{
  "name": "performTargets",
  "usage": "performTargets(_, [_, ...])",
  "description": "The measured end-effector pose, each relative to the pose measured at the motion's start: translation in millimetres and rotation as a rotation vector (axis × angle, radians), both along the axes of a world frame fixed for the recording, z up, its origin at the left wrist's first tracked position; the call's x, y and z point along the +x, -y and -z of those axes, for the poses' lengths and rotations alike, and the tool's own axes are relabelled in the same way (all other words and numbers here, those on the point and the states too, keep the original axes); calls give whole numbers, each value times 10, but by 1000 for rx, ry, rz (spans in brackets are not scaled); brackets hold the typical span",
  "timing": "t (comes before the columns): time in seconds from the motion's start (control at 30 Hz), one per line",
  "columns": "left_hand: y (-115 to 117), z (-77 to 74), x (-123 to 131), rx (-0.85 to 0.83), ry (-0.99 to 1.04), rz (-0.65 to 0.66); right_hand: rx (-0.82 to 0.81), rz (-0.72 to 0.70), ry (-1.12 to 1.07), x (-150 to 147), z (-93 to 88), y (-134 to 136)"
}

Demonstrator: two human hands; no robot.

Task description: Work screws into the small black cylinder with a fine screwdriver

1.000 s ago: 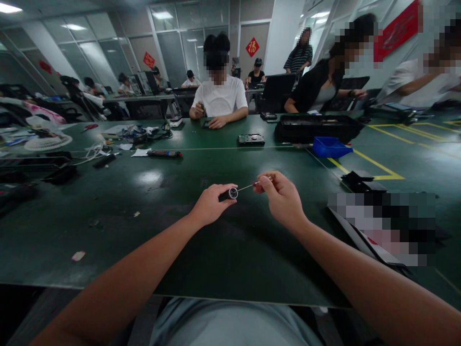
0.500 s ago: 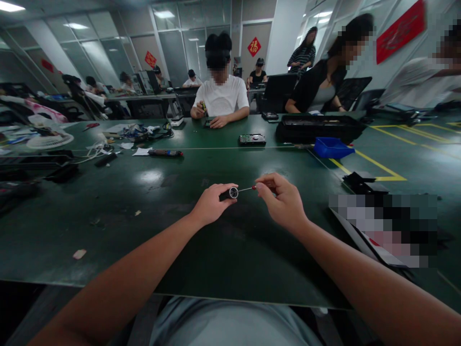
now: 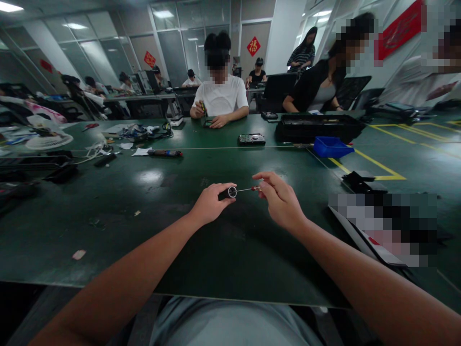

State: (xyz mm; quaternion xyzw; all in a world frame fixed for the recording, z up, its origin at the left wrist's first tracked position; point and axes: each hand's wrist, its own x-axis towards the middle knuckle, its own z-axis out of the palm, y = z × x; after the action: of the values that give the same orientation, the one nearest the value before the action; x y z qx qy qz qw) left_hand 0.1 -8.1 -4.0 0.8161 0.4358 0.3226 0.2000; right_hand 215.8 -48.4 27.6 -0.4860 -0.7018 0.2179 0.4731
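My left hand (image 3: 210, 204) is closed round a small black cylinder (image 3: 230, 192) with a silvery round end that faces right. My right hand (image 3: 281, 199) pinches a thin screwdriver (image 3: 248, 189) with a reddish handle; its metal shaft points left and its tip sits at the cylinder's end. Both hands hover just above the dark green table (image 3: 180, 240), near its middle.
A blurred-out flat object (image 3: 382, 226) lies at my right. Farther off are a blue tray (image 3: 331, 146), a long black case (image 3: 319, 127), a circuit board (image 3: 251, 139), a pen-like tool (image 3: 164, 153) and cables at the left. Several people sit opposite.
My right hand shifted slightly left and the screwdriver's angle flattened, with its tip staying at the cylinder's end. My left hand held still.
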Motion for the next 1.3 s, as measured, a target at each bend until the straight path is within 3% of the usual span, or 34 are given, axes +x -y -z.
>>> performTargets(0.17, [6,-17,4,-13,1,13,-6,32,-14,-5,25,-11])
performTargets(0.37, [15,-28,16,-20,-2,-1,-46,34,-275,-37,63,-66])
performTargets(0.6, [12,-36,-5,10,1,21,-188,-36,-618,-45,149,-187])
performTargets(0.83, [12,-38,10,41,-48,123,-412,-32,-727,22,169,-280])
performTargets(1.1, [21,-45,-1,11,-46,54,-154,34,-613,-7,218,-236])
performTargets(1.3, [19,-30,6,12,-40,41,-97,28,-472,-15,180,-185])
